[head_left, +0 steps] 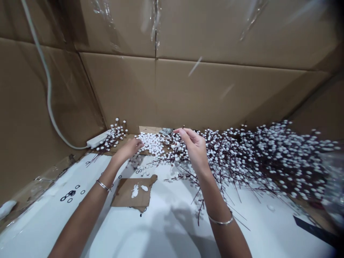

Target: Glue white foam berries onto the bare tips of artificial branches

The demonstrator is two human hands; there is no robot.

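My left hand [132, 146] reaches to the left edge of a pile of loose white foam berries [152, 142]. Its fingers are bent and drawn together at the berries; whether one is between them is hidden. Raised in front of the heap of berry branches, my right hand [195, 146] pinches a thin brown stem [183, 127] between thumb and fingers, and its dark tip sticks up above them. White berries show just below these fingers, but I cannot tell whether they belong to that stem. The berry branches [231, 154] have brown stems dotted with small white berries.
A torn cardboard piece [126, 193] with white glue-like blobs [135, 191] lies on the white table [161, 229]. Black rings [70, 194] are scattered at left. A white power strip [99, 139] with a cable sits by the left branches. Cardboard walls [201, 93] enclose the back.
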